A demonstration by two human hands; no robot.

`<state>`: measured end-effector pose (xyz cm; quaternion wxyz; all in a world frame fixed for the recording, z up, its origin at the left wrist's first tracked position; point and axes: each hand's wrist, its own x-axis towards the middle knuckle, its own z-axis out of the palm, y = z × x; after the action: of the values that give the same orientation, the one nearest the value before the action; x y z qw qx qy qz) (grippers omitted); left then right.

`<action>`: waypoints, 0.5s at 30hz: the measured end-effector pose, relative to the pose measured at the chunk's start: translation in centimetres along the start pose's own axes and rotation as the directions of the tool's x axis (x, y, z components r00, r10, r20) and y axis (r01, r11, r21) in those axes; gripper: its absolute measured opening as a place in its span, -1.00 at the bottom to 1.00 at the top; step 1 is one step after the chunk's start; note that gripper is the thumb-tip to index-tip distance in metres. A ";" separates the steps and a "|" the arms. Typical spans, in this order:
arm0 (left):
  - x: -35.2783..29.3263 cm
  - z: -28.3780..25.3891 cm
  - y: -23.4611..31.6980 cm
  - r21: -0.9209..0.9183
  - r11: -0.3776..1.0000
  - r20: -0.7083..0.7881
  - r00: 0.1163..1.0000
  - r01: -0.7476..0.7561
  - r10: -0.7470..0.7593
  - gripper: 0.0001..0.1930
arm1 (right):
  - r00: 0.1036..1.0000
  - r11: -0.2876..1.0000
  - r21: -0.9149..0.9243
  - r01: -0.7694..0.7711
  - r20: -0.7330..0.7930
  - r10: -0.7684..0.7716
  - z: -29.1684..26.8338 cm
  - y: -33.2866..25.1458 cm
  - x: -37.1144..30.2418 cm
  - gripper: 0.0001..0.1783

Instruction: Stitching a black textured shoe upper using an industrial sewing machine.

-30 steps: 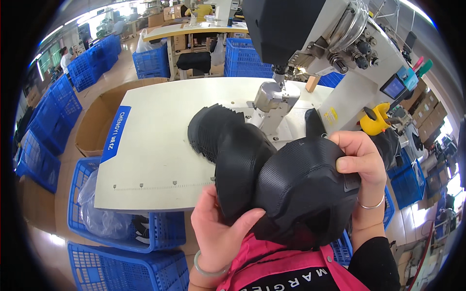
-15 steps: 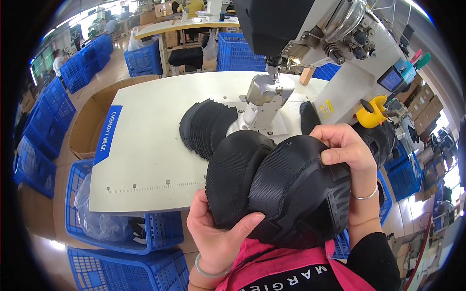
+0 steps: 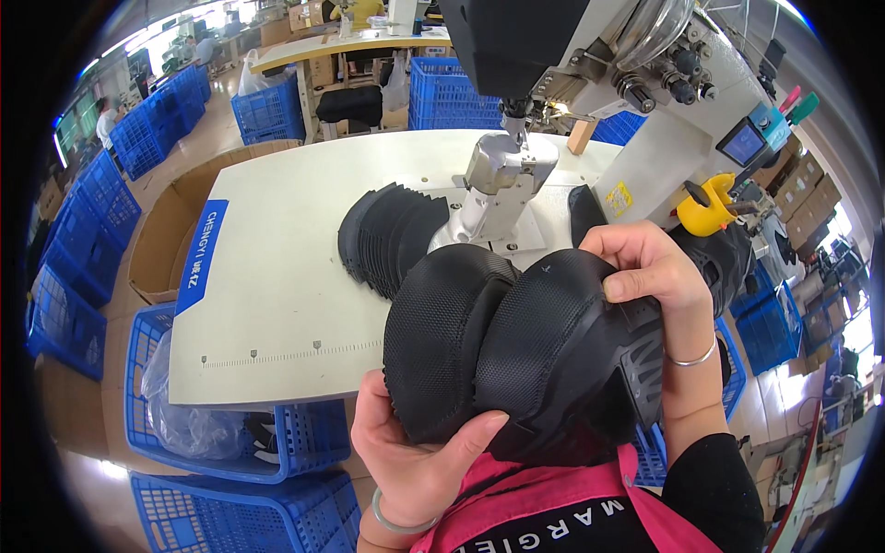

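Note:
Both my hands hold a black shoe upper in front of the sewing machine's post. Two curved, mesh-textured lobes stand side by side on it, with a fold between them. At its lower left edge my left hand grips it, thumb on top and fingers mostly hidden underneath. The thumb and bent fingers of my right hand pinch the upper right edge. Just beyond it, a fanned stack of black curved pieces lies on the white table.
The machine head overhangs the table. At the right are a small screen, a yellow cup and more black uppers. Blue crates stand below the table's left front, and a cardboard box beyond its left edge.
The shoe upper has shifted slightly left and its lobes have spread a little flatter. My right hand has moved slightly left and up; both hands keep their hold.

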<state>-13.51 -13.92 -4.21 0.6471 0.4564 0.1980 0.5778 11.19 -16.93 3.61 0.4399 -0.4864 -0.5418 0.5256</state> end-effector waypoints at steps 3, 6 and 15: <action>0.0 0.0 0.0 -0.001 1.000 0.007 1.000 0.008 -0.008 -0.50 | 1.000 1.000 -0.017 -0.002 0.011 0.003 -0.2 0.1 0.2 -0.60; 0.0 0.0 0.0 -0.014 1.000 0.009 1.000 0.003 -0.003 -0.50 | 1.000 1.000 0.023 -0.005 0.031 0.005 -0.4 0.2 0.3 -0.60; 0.0 -0.1 -0.1 -0.003 1.000 0.004 1.000 0.004 -0.004 -0.49 | 0.999 1.000 -0.003 -0.001 0.047 0.001 -0.6 0.3 0.6 -0.60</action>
<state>-13.48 -13.91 -4.37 0.6493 0.4561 0.1971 0.5758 11.68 -16.30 3.34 0.4259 -0.4750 -0.5525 0.5364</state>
